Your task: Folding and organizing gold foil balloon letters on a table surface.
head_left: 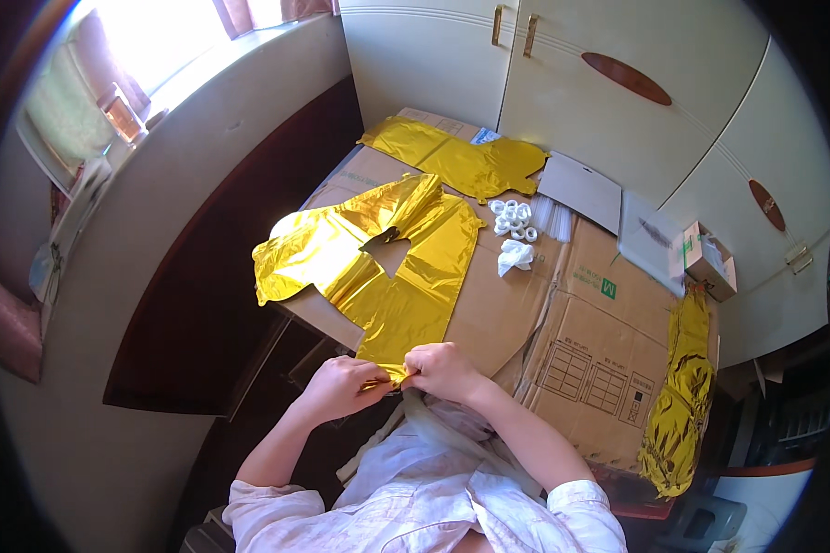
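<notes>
A large flat gold foil balloon point(424, 304), shaped like a numeral with a hole in its middle, lies creased over the near left part of the cardboard-covered table. Its near end hangs toward my body, where both hands hold it. My left hand point(341, 385) pinches the foil edge from the left. Close beside it, my right hand point(441, 370) grips the same end, fingers curled with knuckles up. Between the two hands the foil is bunched. My fingertips are partly hidden, so any small thing inside the pinch cannot be made out.
Another flat gold balloon point(452, 152) lies at the back, and folded gold foil point(682, 396) along the right edge. White tape rolls point(512, 219), a crumpled white piece point(515, 257), clear straws point(551, 217), a grey sheet point(581, 189) and a small open box point(708, 261) sit on the cardboard point(590, 350).
</notes>
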The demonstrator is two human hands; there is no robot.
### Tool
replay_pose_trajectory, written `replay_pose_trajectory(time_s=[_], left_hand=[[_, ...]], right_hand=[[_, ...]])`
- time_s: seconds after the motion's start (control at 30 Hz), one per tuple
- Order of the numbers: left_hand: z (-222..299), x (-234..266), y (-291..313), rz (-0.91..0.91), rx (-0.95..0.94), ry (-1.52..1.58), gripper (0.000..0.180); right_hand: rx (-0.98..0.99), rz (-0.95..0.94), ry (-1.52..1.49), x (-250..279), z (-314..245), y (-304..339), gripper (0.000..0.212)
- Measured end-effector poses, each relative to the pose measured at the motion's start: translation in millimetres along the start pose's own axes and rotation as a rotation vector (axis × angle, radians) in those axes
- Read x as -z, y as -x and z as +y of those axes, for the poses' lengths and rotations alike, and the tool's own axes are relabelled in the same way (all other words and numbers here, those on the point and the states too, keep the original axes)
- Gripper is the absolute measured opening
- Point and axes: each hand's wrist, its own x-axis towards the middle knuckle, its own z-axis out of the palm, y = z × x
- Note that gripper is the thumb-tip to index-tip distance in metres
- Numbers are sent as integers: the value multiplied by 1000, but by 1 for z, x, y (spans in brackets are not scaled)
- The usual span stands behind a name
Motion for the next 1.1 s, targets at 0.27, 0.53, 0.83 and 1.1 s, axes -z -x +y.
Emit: replay_pose_trajectory(time_s=[0.27,0.53,0.83,1.1], left_hand=[[5,-12,-1,119,-67,-106,11],[0,-12,0,62,186,195,9],[-14,-17,-5,83,290,300,11],[-42,-26,-8,43,534,770,17]], right_hand=[[-18,-17,12,0,-1,0,29],[-19,-41,-21,-1,1,2,33],[4,110,0,-4,-4,7,34],[194,172,79,0,-8,15,52]])
